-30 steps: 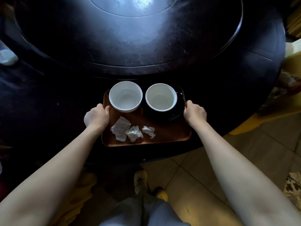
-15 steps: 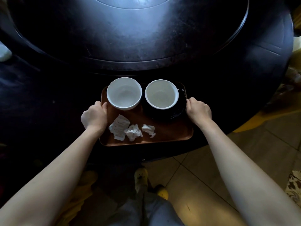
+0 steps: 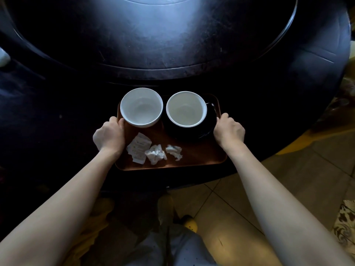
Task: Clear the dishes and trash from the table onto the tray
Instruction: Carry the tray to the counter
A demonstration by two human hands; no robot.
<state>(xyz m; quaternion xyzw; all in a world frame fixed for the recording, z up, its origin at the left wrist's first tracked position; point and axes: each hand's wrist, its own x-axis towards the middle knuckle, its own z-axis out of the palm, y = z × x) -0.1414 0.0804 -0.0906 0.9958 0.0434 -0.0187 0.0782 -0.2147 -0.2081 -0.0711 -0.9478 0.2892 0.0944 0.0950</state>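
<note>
Head view showed the tray (image 3: 201,160) at the desk's (image 3: 57,112) 6 o'clock edge, left hand (image 3: 110,134) and right hand (image 3: 228,131) each with a closed grip on its rims; lifting evenly should keep both bowls (image 3: 141,107) steady.

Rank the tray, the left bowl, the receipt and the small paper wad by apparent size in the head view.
1. tray
2. left bowl
3. receipt
4. small paper wad
All sit at about the same distance, so the order holds.

White bowl (image 3: 141,107) and cup (image 3: 186,109), black saucer (image 3: 208,124), copper-brown tray (image 3: 199,156), white crumpled papers (image 3: 155,153).
</note>
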